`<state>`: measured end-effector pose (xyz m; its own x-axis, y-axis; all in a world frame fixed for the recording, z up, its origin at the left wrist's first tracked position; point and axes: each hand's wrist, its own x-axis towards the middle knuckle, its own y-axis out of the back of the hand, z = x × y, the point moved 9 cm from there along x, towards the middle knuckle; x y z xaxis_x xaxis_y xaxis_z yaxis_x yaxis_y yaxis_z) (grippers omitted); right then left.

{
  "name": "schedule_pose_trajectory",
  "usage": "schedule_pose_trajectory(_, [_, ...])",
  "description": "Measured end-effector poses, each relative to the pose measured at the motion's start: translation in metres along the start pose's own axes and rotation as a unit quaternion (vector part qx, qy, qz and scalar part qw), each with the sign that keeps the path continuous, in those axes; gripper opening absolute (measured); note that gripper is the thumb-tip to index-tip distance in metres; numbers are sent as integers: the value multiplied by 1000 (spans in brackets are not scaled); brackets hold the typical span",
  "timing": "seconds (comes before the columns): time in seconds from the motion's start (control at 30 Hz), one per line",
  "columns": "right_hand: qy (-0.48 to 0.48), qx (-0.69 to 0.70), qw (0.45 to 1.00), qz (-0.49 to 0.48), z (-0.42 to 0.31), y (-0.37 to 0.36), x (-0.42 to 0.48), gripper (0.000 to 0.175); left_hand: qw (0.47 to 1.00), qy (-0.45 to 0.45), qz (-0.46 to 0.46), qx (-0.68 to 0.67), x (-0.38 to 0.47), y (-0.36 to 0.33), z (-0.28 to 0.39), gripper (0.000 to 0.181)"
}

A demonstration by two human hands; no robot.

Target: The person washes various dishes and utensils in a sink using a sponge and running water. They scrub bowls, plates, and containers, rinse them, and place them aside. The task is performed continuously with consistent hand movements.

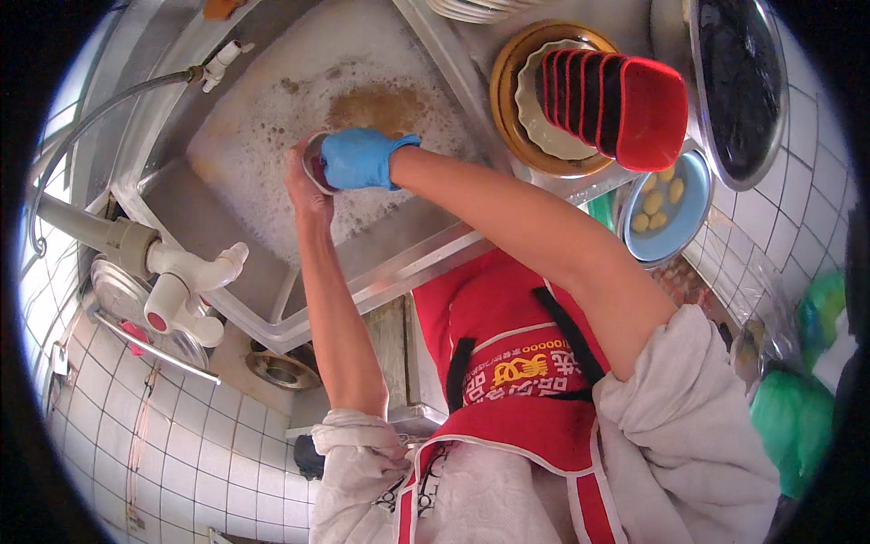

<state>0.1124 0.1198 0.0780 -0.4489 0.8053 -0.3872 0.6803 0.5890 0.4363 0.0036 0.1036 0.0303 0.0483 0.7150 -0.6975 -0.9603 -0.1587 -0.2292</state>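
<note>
My left hand (pixel 302 178), bare, grips a small round bowl (pixel 313 185) with a pale rim from its outer side, tilted toward the right. My right hand (pixel 357 160), in a blue disposable glove, reaches into the mouth of this bowl. Its fingertips are hidden, and a dark reddish patch shows beside them; I cannot tell what it is. Both hands are together above a stainless steel sink (pixel 380 282) filled with foamy, brownish water (pixel 265 136).
Right of the sink, stacked red-and-black bowls (pixel 652 112) lean on a scalloped plate (pixel 537 102) within a brown-rimmed dish (pixel 504 88). A blue basin (pixel 673 234) holds several peeled potatoes (pixel 652 202). A white tap (pixel 197 265) and hose (pixel 102 109) flank the left side.
</note>
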Motion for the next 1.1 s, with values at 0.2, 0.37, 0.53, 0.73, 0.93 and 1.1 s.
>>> schedule_pose_trajectory(0.2, [-108, 423, 895, -87, 25, -20, 6, 31, 984, -109, 10, -144, 3, 12, 14, 59])
schedule_pose_trajectory(0.37, [-152, 373, 906, 127, 109, 2, 9, 28, 976, 19, 116, -185, 35, 41, -38, 52])
schedule_pose_trajectory(0.53, [-244, -122, 886, 376, 165, 33, -58, 23, 973, -37, 221, -62, 32, 52, -70, 60])
schedule_pose_trajectory(0.73, [-307, 114, 940, 93, 167, -11, -46, 26, 823, -184, 257, 472, 32, 47, -77, 55])
schedule_pose_trajectory(0.93, [-227, -8, 929, 291, 138, -18, -41, 30, 882, -145, 141, 425, 29, 9, -79, 42])
schedule_pose_trajectory(1.1, [-208, 21, 972, 111, 117, -58, -4, 29, 951, 169, 151, -209, 31, 30, -157, 44])
